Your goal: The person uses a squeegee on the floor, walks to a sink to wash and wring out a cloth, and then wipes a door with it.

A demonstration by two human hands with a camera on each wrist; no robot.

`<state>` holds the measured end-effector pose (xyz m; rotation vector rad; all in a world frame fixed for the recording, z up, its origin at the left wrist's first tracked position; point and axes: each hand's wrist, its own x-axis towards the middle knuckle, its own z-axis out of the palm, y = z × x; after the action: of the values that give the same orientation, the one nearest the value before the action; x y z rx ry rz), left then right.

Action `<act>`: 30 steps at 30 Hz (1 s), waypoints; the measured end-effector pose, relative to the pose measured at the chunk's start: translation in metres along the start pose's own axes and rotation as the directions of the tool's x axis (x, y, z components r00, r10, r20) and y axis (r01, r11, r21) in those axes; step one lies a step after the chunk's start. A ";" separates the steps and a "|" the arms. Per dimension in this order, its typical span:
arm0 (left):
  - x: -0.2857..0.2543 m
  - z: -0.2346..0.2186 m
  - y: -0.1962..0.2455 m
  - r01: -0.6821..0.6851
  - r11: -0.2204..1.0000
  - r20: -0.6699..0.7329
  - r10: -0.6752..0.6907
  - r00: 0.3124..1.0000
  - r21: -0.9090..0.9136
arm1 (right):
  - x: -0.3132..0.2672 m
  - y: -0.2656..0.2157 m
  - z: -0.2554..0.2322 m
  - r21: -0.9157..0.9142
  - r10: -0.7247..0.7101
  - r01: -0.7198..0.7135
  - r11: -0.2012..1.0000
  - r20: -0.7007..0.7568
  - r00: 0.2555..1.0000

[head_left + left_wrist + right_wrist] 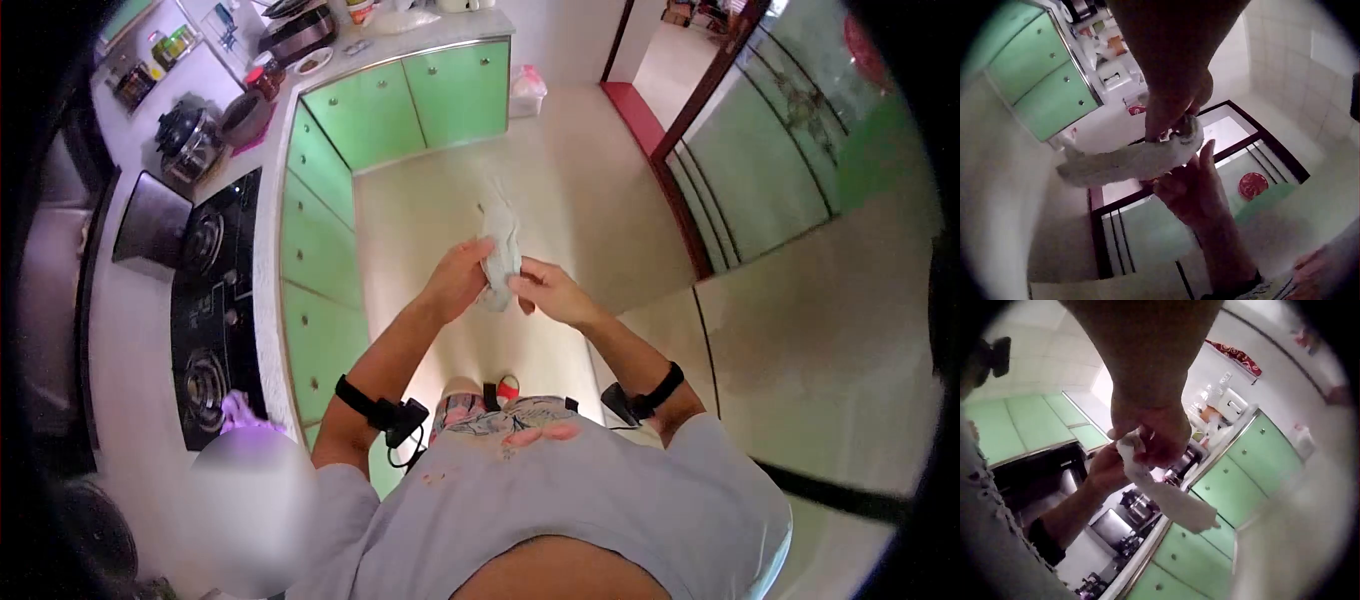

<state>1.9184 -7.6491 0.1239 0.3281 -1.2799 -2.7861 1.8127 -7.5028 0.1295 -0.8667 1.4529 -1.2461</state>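
Observation:
A crumpled whitish cloth (500,250) hangs in the air in front of my body, over the kitchen floor. My left hand (458,280) grips its lower part from the left, and my right hand (540,290) pinches it from the right. The cloth's free end sticks up and away from me. In the left wrist view the cloth (1129,161) stretches out from the left hand (1172,119), with the right hand (1194,187) beneath it. From the right wrist the cloth (1169,500) trails down from the right hand (1150,434), and the left hand (1107,472) holds its near end.
A green cabinet run (320,250) with a pale counter lies to my left, carrying a black gas hob (210,300), pots (185,140) and jars. More green cabinets (420,95) stand at the far end. A glass-panelled sliding door (770,150) is on the right. A white bag (527,90) sits on the floor.

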 end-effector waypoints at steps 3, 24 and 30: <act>0.074 -0.011 0.038 -0.115 0.993 -0.016 0.115 0.993 -0.009 | 0.076 -0.006 -0.062 0.093 -0.185 0.198 0.976 -0.130 0.974; 0.779 -0.072 0.117 0.357 0.698 0.101 -0.523 0.846 0.621 | 0.332 -0.004 -0.605 0.128 0.317 -0.336 0.933 -0.734 0.601; 0.989 -0.028 0.204 0.332 0.926 0.060 -0.347 0.936 0.179 | 0.471 -0.097 -0.819 0.276 0.169 0.031 0.961 -0.669 0.723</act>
<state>0.9526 -7.9421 0.0938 0.4810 -1.6246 -3.0097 0.8975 -7.7523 0.0976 -0.1285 1.7995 -1.7701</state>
